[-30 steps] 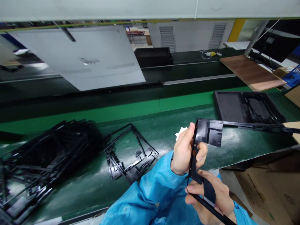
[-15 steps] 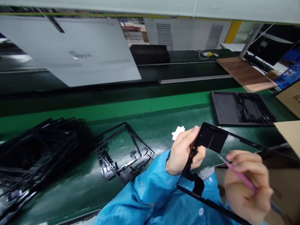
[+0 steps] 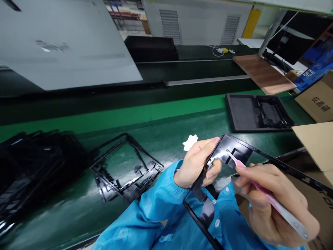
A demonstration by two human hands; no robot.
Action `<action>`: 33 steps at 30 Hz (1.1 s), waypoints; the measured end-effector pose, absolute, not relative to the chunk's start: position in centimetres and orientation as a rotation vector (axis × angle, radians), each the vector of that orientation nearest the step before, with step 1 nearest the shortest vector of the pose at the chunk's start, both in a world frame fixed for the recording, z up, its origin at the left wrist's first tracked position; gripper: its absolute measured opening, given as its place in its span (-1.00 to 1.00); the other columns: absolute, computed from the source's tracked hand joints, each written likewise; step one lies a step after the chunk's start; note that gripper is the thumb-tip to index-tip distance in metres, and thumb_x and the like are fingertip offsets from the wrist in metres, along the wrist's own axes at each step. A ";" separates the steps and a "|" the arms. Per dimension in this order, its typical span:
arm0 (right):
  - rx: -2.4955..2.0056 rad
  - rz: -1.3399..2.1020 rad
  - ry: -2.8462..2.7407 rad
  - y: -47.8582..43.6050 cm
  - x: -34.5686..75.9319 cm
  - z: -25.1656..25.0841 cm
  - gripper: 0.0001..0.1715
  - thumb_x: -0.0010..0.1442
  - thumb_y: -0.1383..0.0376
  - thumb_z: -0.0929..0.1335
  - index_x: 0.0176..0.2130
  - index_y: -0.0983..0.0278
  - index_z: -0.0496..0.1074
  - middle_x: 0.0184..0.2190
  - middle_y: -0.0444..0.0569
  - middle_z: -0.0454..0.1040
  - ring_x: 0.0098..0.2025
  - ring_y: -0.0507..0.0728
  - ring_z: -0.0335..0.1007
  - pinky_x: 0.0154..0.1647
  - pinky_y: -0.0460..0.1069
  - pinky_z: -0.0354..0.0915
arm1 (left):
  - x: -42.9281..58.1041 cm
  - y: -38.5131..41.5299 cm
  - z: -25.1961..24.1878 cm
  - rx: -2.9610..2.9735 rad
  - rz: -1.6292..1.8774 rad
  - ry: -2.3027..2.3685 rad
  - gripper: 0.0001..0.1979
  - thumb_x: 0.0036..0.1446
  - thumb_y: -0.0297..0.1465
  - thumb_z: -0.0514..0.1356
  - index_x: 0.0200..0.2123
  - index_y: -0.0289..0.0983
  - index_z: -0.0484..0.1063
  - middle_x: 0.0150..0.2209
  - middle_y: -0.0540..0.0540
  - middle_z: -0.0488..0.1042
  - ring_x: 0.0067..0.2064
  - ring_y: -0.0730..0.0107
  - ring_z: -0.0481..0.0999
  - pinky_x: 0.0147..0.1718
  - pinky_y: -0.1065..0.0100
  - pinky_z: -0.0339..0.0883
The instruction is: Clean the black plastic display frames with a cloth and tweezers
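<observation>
My left hand (image 3: 199,161) is closed on the edge of a black plastic frame (image 3: 273,160), thumb near its upper corner. The frame is tilted in front of my blue sleeves and runs off to the right. Glossy black panel (image 3: 222,147) fills that corner, with a dark rectangular outline on it. My right hand (image 3: 275,201) grips pink and white tweezers (image 3: 270,199). Their tip is over the panel, beside the outline; whether it touches I cannot tell. A white scrap of paper (image 3: 190,142) lies on the bench just beyond my left hand.
More black frames (image 3: 127,170) lie on the green bench (image 3: 182,121) left of my hands, beside a blurred pile of frames (image 3: 39,166). At the right are a black foam tray (image 3: 241,114) and cardboard boxes (image 3: 316,100). Behind stand a white panel (image 3: 78,41) and a wooden board (image 3: 264,73).
The tweezers have moved left and up onto the panel at the frame's corner. The frame has tilted, and its panel now reflects light. The whole view has shifted a little.
</observation>
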State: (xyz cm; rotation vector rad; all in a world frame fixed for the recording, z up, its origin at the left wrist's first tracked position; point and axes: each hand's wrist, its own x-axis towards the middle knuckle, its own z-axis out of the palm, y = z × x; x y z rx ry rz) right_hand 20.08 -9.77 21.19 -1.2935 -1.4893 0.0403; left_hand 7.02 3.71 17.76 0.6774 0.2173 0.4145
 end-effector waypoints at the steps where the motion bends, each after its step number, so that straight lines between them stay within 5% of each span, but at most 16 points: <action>1: -1.299 -0.006 -1.505 -9.7 19.9 21.4 -0.68 0.56 0.24 0.37 0.15 0.28 0.66 -0.32 -0.01 0.58 -0.36 0.09 0.53 -0.42 -0.05 0.48 | 7.0 3.7 17.8 0.685 0.413 0.236 -0.44 0.33 0.14 0.31 -0.20 -0.25 0.30 -0.74 0.16 0.24 -0.81 0.54 0.09 -0.84 0.59 0.00; 7: -1.458 0.017 -1.342 -10.3 17.7 23.0 -0.55 0.38 0.52 0.38 0.14 0.17 0.63 -0.25 -0.12 0.63 -0.25 0.06 0.59 -0.29 -0.05 0.55 | 7.0 3.5 17.8 0.752 0.418 0.267 -0.42 0.33 0.17 0.30 -0.16 -0.26 0.30 -0.73 0.16 0.27 -0.81 0.56 0.08 -0.83 0.59 0.01; 20: -1.551 -0.005 -1.452 -10.0 18.4 23.7 -0.70 0.39 0.49 0.40 0.00 0.18 0.62 -0.22 -0.24 0.71 -0.38 -0.10 0.62 -0.24 -0.24 0.61 | 6.8 3.2 17.7 0.766 0.365 0.222 -0.45 0.37 0.16 0.25 -0.17 -0.25 0.31 -0.71 0.15 0.28 -0.79 0.60 0.08 -0.80 0.62 0.04; 33: -1.470 0.041 -1.559 -10.3 19.8 23.6 -0.61 0.32 0.57 0.42 0.06 0.26 0.61 -0.16 -0.20 0.71 -0.28 -0.09 0.64 -0.15 -0.25 0.62 | 6.8 3.0 17.6 0.790 0.384 0.187 -0.47 0.45 0.11 0.20 -0.13 -0.30 0.38 -0.70 0.13 0.27 -0.78 0.60 0.09 -0.79 0.62 0.04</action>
